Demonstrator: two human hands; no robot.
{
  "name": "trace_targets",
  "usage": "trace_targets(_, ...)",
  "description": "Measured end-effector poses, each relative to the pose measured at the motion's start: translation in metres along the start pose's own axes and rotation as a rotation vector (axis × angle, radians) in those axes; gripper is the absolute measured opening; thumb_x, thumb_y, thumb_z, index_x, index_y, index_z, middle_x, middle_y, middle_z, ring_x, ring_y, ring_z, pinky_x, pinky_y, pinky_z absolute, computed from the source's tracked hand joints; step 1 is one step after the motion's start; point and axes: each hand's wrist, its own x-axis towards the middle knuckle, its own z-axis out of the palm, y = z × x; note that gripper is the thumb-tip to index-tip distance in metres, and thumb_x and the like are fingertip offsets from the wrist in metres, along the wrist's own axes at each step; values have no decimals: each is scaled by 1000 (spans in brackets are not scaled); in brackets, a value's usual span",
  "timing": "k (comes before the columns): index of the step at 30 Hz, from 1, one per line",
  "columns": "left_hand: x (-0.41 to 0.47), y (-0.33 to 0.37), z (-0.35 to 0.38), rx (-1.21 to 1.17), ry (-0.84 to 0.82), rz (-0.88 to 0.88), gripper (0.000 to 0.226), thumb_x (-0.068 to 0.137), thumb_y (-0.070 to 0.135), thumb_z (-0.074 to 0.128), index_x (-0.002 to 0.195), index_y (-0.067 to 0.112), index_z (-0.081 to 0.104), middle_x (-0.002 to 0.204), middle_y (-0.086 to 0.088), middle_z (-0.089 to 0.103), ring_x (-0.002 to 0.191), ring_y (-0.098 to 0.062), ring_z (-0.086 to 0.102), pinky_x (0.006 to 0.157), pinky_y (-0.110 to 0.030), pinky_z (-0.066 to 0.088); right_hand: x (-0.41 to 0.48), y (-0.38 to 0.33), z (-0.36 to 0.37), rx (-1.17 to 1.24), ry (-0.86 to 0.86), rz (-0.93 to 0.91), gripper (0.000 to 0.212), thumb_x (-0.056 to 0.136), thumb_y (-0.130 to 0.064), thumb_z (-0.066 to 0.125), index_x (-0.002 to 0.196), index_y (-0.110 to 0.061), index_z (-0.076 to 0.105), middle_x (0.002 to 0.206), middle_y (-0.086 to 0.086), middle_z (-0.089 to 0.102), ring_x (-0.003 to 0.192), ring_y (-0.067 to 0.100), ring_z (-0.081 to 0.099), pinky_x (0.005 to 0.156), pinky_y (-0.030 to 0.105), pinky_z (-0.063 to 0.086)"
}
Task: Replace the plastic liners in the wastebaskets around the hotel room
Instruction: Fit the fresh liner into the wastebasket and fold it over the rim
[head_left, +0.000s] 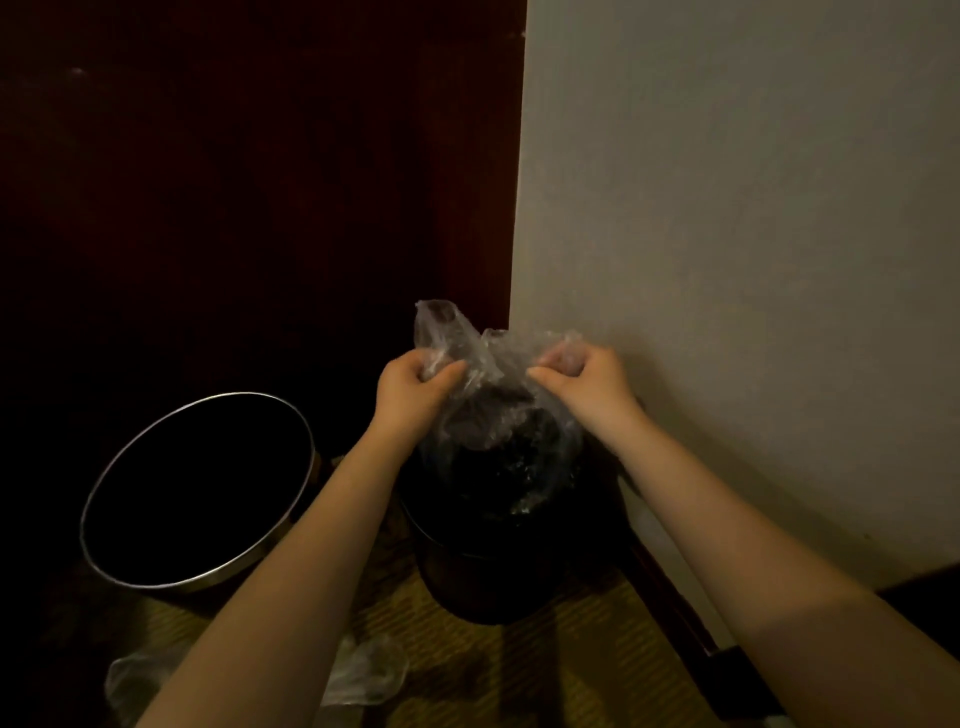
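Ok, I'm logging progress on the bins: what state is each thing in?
Metal-rimmed wastebasket: bare, no liner.
Dark wastebasket: upright, liner hanging into it.
Clear plastic liner: bunched at top, not over rim.
Left hand: pinches liner.
Right hand: pinches liner.
Plastic on floor: crumpled, loose.

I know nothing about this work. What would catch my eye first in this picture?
In the middle, the left hand and the right hand each grip a clear plastic liner above a dark wastebasket beside the pale wall. To its left stands a second wastebasket with a shiny metal rim. Crumpled clear plastic lies on the carpet below.
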Motion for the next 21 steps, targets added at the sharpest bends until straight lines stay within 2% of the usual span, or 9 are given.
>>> trace_targets(2, 3, -7, -6, 43, 52, -33, 26, 89, 20, 65, 65, 17, 57, 62, 1, 56, 60, -15, 58, 56, -28, 47, 1, 13, -6, -190, 19, -2, 10, 84, -17, 73, 89, -9, 69, 86, 7, 66, 85, 23, 61, 75, 33, 48)
trace_targets(6, 11, -21, -28, 92, 130, -136, 36, 91, 23, 62, 61, 15, 43, 58, -5, 42, 58, -23, 47, 57, -34, 38, -4, 28, -27, -575, 2, -22, 18, 86, -22, 68, 99, -10, 70, 84, 6, 67, 87, 25, 65, 66, 25, 39)
trace_targets(7, 12, -20, -31, 77, 122, -146, 33, 90, 22, 62, 63, 13, 46, 61, -10, 45, 60, -25, 49, 58, -35, 40, -4, 24, -28, -577, -14, -48, 20, 85, -21, 69, 102, -12, 67, 87, 2, 64, 90, 23, 64, 68, 25, 40)
trace_targets(9, 13, -14, -32, 29, 79, -133, 24, 90, 20, 63, 70, 8, 58, 72, -16, 61, 70, -30, 62, 66, -40, 50, -4, 4, -25, -514, -69, -138, 42, 83, -22, 72, 123, -18, 57, 111, -3, 59, 105, 15, 56, 82, 28, 45)
trace_targets(12, 12, 3, -27, 10, -14, -67, 18, 89, 16, 64, 71, 18, 66, 82, -12, 69, 80, -27, 67, 75, -42, 53, -3, -39, -20, -481, -152, -341, 70, 82, -28, 74, 143, -25, 39, 144, -4, 42, 131, 14, 41, 106, 33, 39)
trace_targets(14, 10, 14, -24, 35, -87, 1, 24, 89, 12, 63, 66, 21, 62, 75, -6, 65, 74, -19, 63, 72, -38, 49, 0, -63, -16, -563, -244, -425, 78, 83, -31, 73, 148, -27, 31, 151, -4, 34, 137, 15, 35, 109, 34, 34)
trace_targets(18, 0, 38, -28, 85, -284, 138, 17, 89, 7, 62, 75, 16, 64, 74, 6, 63, 74, -4, 60, 73, -22, 48, 5, -78, -7, -645, -408, -364, 100, 81, -19, 76, 155, -32, 10, 160, -3, 18, 145, 19, 23, 113, 37, 32)
trace_targets(20, -7, 47, -34, 94, -388, 179, 11, 90, 6, 61, 83, 12, 67, 73, 11, 66, 72, 2, 61, 68, -12, 47, 7, -71, -2, -668, -517, -297, 104, 79, -15, 77, 155, -33, 8, 159, -1, 22, 143, 21, 26, 112, 37, 34)
trace_targets(21, -8, 49, -37, 100, -414, 180, 9, 90, 5, 61, 84, 7, 68, 75, 10, 67, 71, 3, 61, 66, -10, 46, 10, -65, 0, -680, -548, -268, 99, 79, -16, 77, 154, -34, 14, 154, 1, 33, 138, 22, 35, 109, 38, 38)
